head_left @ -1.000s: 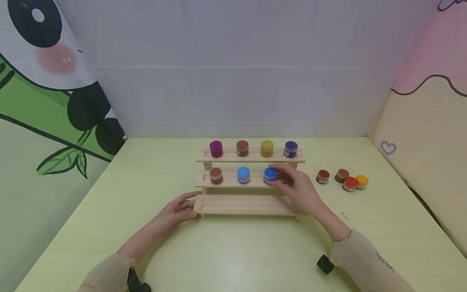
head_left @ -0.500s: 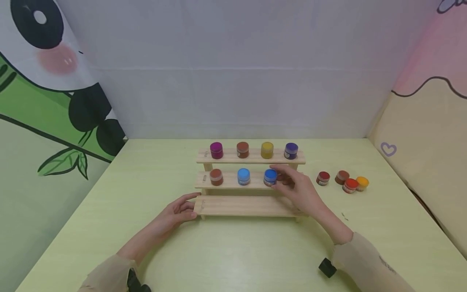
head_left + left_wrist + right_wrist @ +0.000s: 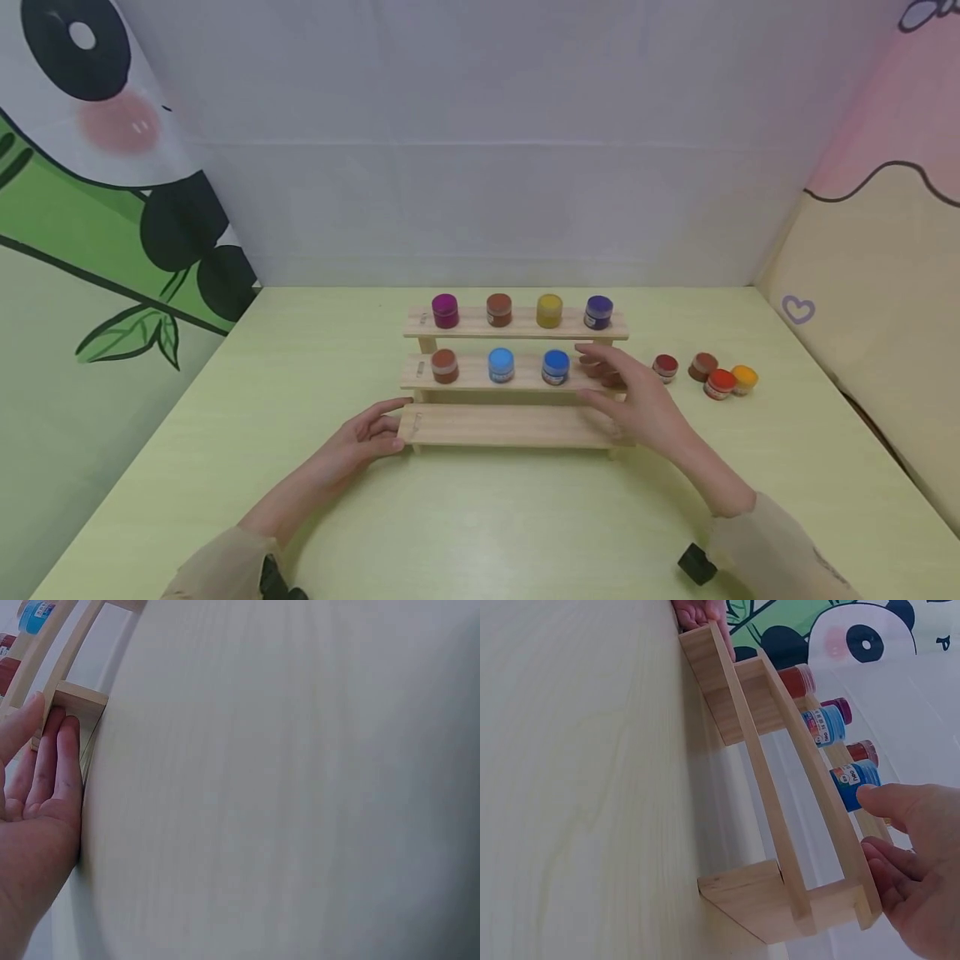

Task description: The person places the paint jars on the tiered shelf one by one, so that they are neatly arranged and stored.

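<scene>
A three-tier wooden rack stands across the table, small lidded paint jars on its upper two shelves. On the middle shelf sit a brown jar, a light blue jar and a blue jar. My left hand holds the left end of the lowest shelf, thumb and fingers on opposite sides of the board. Just right of the blue jar, my right hand hovers over the rack's right end, thumb and fingers spread and nothing between them. The lowest shelf bears no jars.
Along the top shelf are magenta, brown, yellow and violet-blue jars. Right of the rack, a dark red jar stands near a cluster of brown, red and orange-yellow jars. A grey-white wall rises behind.
My right hand has let go of the blue jar, its fingers spreading as it moved right. The jar stays on the middle shelf. My left hand has kept its place.
</scene>
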{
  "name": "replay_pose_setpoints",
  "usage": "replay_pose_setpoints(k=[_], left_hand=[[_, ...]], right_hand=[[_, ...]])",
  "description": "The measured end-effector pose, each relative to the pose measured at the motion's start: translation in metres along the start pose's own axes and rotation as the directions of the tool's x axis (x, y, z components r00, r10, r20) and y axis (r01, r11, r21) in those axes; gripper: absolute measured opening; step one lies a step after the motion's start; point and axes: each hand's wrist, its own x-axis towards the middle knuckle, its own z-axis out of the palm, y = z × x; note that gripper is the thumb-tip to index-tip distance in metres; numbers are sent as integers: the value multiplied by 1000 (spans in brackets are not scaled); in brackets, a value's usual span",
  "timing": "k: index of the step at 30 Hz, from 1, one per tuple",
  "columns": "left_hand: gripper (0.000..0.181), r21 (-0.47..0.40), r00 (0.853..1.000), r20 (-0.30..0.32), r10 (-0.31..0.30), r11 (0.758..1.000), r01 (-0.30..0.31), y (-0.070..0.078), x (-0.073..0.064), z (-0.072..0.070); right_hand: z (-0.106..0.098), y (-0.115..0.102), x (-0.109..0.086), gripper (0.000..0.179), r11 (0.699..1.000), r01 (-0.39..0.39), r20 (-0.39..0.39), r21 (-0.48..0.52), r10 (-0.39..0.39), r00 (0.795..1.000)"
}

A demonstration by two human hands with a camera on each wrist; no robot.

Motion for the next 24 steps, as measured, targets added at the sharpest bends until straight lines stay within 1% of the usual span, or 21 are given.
replay_pose_setpoints(k=[6, 17, 24], left_hand=[[69, 2, 1000, 3, 1, 1000, -1, 0, 0, 1], [69, 0, 1000, 10, 8, 1000, -8, 0, 0, 0], [69, 2, 1000, 10, 4, 1000, -4, 0, 1, 0]], right_hand=[[-10, 7, -7, 62, 998, 30, -19, -47, -31, 999], [-25, 24, -15, 57, 993, 35, -79, -116, -44, 996], [-31, 30, -17, 56, 991, 37, -111, -131, -52, 993]])
